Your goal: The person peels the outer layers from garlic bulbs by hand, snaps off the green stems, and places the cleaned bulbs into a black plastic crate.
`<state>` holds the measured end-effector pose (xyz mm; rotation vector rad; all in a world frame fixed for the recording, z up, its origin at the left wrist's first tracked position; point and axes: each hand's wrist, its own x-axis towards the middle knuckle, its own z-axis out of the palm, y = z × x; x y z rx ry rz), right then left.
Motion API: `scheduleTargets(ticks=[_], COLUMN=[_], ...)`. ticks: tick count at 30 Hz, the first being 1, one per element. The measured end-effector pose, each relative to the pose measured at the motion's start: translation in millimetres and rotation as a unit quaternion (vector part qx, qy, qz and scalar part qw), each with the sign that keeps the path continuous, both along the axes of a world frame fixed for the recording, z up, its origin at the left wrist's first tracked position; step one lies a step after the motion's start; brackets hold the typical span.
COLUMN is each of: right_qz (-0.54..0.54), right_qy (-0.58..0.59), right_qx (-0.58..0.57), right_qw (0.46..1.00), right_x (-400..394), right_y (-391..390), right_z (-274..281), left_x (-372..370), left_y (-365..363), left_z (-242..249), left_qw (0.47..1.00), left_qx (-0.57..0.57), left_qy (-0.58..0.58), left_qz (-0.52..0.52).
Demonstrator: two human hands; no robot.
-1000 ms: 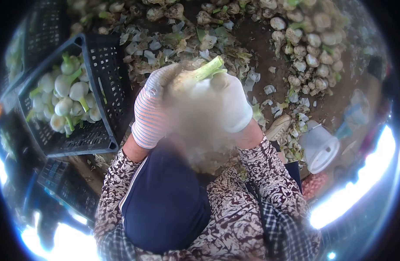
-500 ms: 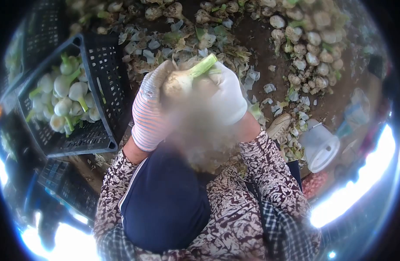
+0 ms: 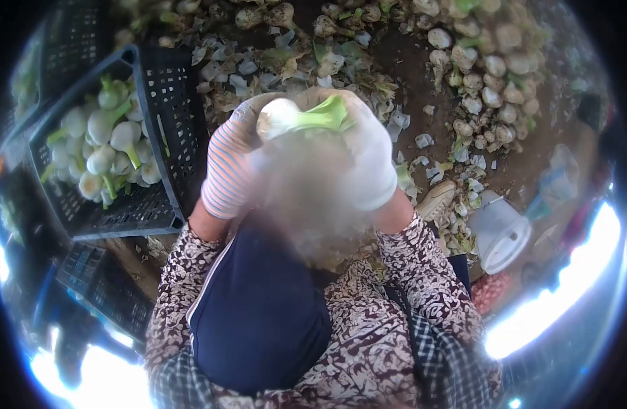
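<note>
In the head view, a white bulb with a short green stem [image 3: 279, 118] lies between my two gloved hands, above my lap. My left hand [image 3: 233, 160], in a striped glove, is closed round the bulb end at its left. My right hand [image 3: 371, 153], in a pale glove, is closed at the green stem end. A grey blur covers the area below the bulb and hides part of my fingers.
A black crate [image 3: 169, 129] holding cleaned bulbs [image 3: 101, 159] stands at the left. Unpeeled bulbs [image 3: 494, 95] are heaped at the upper right. Peeled skins [image 3: 238, 85] litter the ground ahead. A white bucket [image 3: 499, 235] lies at the right, near a shoe [image 3: 437, 202].
The bulb's brownish outer surface has given way to a clean white one. Its stem has swung from pointing up-right to nearly level. Both hands have shifted slightly.
</note>
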<state>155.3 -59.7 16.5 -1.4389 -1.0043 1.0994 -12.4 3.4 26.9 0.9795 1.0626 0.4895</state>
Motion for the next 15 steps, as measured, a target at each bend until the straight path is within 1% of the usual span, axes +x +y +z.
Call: scheduleTargets(ticks=[1, 2, 3, 5, 6, 7, 8, 9, 10, 12, 14, 15], right_qz=[0.000, -0.021, -0.033, -0.056, -0.034, -0.011, 0.013, 0.037, 0.047, 0.072, 0.085, 0.008], right_qy=[0.139, 0.269, 0.278, 0.296, 0.239, 0.111, -0.017, -0.144, -0.179, -0.052, -0.064, 0.074], right_qx=[-0.057, -0.118, -0.128, -0.147, -0.129, -0.063, 0.004, 0.072, 0.142, 0.065, 0.039, -0.048], right_qw=[0.989, 0.956, 0.951, 0.942, 0.962, 0.992, 1.000, 0.986, 0.972, 0.994, 0.994, 0.996], right_x=[3, 7, 10, 14, 15, 14, 13, 12, 12, 6, 4, 4], right_y=[2, 3, 4, 5, 2, 1, 1, 2, 4, -4, -4, -2], right_z=[7, 13, 15, 15, 14, 11, 7, 3, -2, 3, 4, 8], left_x=[-11, -20, -25, -15, -12, -12, -8, -3, -1, 0, -3, -5], left_y=[14, 20, 23, 12, 7, 8, 7, 4, 0, -10, -2, 0], left_z=[-1, -4, -5, -1, 1, 9, 14, 17, 13, 1, 19, 25], left_qw=[0.997, 0.991, 0.980, 0.991, 0.992, 0.997, 1.000, 0.998, 0.997, 0.989, 0.995, 0.995], left_qx=[-0.045, -0.041, -0.036, -0.035, -0.035, -0.046, -0.016, 0.014, 0.050, 0.121, 0.037, -0.006], left_qy=[-0.023, -0.062, -0.101, -0.115, -0.121, -0.060, -0.004, 0.053, 0.060, 0.075, 0.092, 0.098], left_qz=[-0.062, -0.115, -0.169, -0.063, -0.009, 0.012, 0.011, 0.011, 0.017, 0.028, 0.007, -0.005])
